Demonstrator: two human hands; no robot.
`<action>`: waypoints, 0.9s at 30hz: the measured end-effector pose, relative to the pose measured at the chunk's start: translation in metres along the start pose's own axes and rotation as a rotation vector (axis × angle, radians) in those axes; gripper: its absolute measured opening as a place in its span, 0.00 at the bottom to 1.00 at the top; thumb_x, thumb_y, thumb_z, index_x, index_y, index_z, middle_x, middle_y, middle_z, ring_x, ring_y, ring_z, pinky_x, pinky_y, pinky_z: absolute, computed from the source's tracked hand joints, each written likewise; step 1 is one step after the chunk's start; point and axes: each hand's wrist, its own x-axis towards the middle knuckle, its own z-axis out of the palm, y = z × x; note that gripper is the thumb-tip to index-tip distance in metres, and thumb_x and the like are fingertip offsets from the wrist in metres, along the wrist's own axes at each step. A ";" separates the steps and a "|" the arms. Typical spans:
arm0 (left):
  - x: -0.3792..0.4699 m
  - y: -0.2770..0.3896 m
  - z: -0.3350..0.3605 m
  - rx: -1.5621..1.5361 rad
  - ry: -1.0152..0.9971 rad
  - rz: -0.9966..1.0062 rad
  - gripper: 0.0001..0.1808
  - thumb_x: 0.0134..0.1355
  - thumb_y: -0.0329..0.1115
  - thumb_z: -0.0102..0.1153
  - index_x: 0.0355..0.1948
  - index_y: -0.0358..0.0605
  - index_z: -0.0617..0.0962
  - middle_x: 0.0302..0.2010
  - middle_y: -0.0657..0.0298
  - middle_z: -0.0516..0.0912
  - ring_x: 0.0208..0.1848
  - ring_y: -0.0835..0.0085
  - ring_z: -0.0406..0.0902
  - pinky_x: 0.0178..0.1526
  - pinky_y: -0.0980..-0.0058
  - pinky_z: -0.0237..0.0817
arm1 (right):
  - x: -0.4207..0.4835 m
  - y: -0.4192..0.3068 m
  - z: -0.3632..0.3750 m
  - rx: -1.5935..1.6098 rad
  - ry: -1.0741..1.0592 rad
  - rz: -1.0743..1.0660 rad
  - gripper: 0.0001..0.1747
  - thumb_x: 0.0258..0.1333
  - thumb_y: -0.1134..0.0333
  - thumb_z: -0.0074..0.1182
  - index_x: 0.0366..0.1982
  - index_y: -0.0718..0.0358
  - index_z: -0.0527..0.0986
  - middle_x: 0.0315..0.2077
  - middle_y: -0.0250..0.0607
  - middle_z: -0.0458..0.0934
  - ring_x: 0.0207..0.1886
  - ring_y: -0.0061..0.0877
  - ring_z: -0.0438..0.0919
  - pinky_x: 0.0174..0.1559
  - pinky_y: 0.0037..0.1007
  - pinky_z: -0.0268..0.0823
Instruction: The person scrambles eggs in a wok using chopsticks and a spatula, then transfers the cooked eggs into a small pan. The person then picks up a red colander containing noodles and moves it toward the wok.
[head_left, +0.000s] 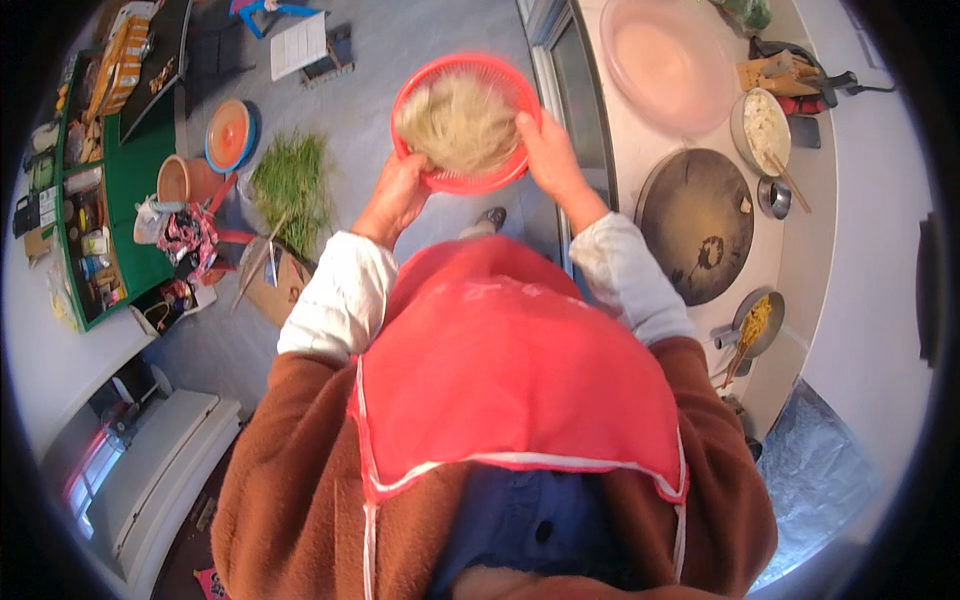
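Both of my hands grip a red plastic strainer basket (512, 166) out in front of my apron, over the floor. My left hand (396, 189) holds its near left rim, with the thumb over the edge. On the right rim, my right hand (553, 154) has its thumb on top and its fingers beneath. Inside the basket lies a tangled heap of pale, strand-like food (456, 124), blurred by motion; noodles or shreds, I cannot tell which.
To the right, a counter (626, 142) bears a pink basin (667, 64), a round dark board (697, 225), a white-filled bowl (759, 127) with chopsticks, and a small pan (766, 330). On the floor at left are green stalks (292, 187), a lidded bucket (229, 135) and a green cabinet (135, 202).
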 end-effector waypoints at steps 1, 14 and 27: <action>0.005 0.001 -0.002 0.001 -0.014 0.025 0.30 0.53 0.18 0.44 0.61 0.32 0.66 0.56 0.54 0.74 0.56 0.61 0.74 0.61 0.62 0.66 | 0.006 0.002 -0.001 0.034 -0.032 0.029 0.22 0.69 0.58 0.43 0.53 0.70 0.70 0.35 0.43 0.80 0.38 0.26 0.77 0.44 0.30 0.69; -0.008 0.028 0.017 0.103 0.036 0.020 0.30 0.55 0.16 0.42 0.62 0.33 0.66 0.59 0.52 0.73 0.59 0.61 0.73 0.59 0.63 0.68 | 0.014 0.012 0.009 0.146 -0.037 0.055 0.21 0.69 0.60 0.43 0.53 0.71 0.71 0.42 0.42 0.79 0.46 0.23 0.75 0.51 0.29 0.66; 0.000 0.010 0.010 -0.019 -0.093 0.048 0.28 0.56 0.17 0.45 0.60 0.34 0.67 0.58 0.55 0.74 0.58 0.61 0.74 0.59 0.62 0.68 | -0.007 -0.002 -0.003 0.082 0.020 -0.072 0.22 0.69 0.60 0.43 0.54 0.70 0.69 0.42 0.47 0.80 0.46 0.27 0.76 0.51 0.31 0.66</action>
